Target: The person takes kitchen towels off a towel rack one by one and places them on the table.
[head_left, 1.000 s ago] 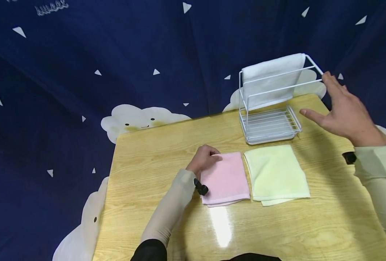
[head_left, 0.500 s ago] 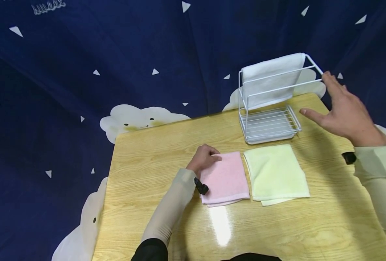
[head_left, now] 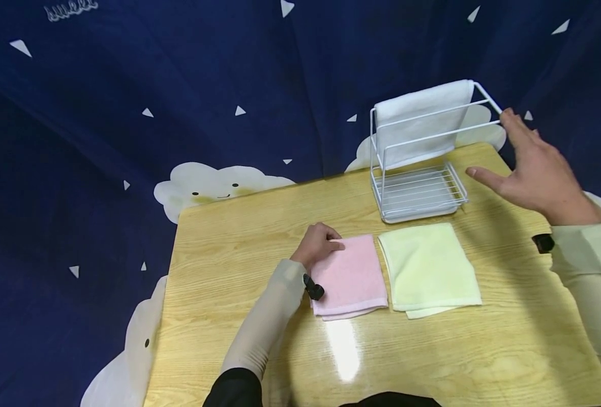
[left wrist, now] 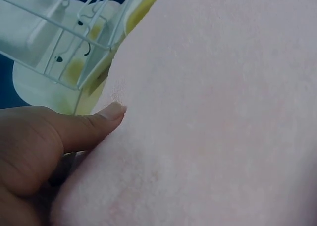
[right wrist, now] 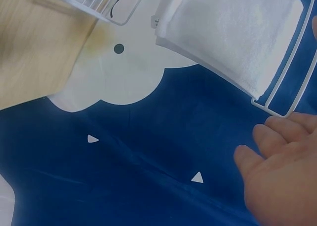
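At the far left of the head view, a navy-blue fabric curtain with white triangles [head_left: 51, 220] is filling the frame, and a white printed cloud with a smiling face [head_left: 214, 183] is showing above the back edge of the light-brown wood-grain table [head_left: 219, 271]. Your left arm, in a long beige sleeve [head_left: 265, 328] with a small black camera [head_left: 314, 289] at the wrist, is reaching up from the bottom centre. Your left hand [head_left: 317, 246] is pinching the upper-left corner of the folded pink terry towel [head_left: 353, 280], which is lying flat at the centre of the frame. In the left wrist view, your thumb is pressing on top of the cloth, while the fingers are staying out of sight.

Just to the right, a folded pale yellow-green towel [head_left: 435, 268] is lying on the table, apart from the pink one. Above it, at upper right, a white wire rack with a tray base [head_left: 417, 198] is standing, and a folded white towel [head_left: 422, 121] is hanging from its upper part. At the far right, your right hand [head_left: 541, 169] is spreading its thumb well away from its extended fingers; it is grasping nothing, and its fingertips are apparently touching the rack's upper right end.
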`<action>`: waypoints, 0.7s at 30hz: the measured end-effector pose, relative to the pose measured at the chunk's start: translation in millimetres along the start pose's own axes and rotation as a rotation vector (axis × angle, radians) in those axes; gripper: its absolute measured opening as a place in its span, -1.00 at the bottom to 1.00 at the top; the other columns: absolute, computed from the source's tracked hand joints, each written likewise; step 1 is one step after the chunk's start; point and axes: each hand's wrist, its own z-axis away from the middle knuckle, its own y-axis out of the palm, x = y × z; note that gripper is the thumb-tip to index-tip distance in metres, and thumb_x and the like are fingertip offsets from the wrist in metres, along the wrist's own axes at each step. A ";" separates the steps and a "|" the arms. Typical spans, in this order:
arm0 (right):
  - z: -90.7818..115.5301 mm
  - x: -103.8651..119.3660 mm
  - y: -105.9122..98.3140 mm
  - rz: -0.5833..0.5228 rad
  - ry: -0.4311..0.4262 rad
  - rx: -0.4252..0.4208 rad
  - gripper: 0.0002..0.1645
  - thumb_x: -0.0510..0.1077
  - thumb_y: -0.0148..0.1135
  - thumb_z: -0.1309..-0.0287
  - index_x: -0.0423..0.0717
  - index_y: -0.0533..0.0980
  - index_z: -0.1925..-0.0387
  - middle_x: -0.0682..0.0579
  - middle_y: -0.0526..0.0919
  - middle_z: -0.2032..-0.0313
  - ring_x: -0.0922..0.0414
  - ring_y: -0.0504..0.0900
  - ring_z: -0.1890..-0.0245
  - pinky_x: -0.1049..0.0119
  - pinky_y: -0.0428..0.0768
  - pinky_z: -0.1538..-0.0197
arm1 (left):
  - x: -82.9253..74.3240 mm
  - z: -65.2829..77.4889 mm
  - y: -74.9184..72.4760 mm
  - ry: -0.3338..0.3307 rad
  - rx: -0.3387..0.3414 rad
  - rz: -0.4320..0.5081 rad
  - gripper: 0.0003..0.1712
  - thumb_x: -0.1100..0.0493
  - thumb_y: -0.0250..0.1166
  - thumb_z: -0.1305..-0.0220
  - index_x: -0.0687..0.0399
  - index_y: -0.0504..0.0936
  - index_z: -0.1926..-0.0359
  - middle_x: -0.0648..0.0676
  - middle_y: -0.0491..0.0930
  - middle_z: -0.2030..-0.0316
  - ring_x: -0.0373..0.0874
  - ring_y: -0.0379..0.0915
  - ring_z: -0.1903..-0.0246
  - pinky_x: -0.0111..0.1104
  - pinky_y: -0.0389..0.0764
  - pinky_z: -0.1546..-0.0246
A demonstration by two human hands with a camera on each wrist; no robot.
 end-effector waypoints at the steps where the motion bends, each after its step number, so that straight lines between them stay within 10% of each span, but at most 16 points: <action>1: 0.1 -0.2 0.4 0.003 0.002 0.001 0.29 0.22 0.33 -0.19 0.06 -0.31 -0.61 0.07 -0.32 -0.58 -0.45 -0.24 -0.44 -0.31 -0.18 -0.41 | 0.6 -0.2 0.3 -0.001 0.000 0.001 -0.95 0.13 0.51 -0.20 -0.03 0.83 0.32 -0.17 0.69 0.37 -0.26 0.54 0.37 -0.40 0.55 0.25; 21: -0.4 -2.9 1.0 -0.003 -0.001 -0.001 0.29 0.22 0.33 -0.18 0.06 -0.30 -0.61 0.10 -0.33 -0.58 -0.44 -0.24 -0.45 -0.30 -0.19 -0.42 | 2.8 -6.4 0.4 -0.018 -0.037 -0.089 -0.86 0.05 0.56 -0.12 -0.05 0.83 0.32 -0.16 0.69 0.36 -0.28 0.52 0.38 -0.43 0.54 0.28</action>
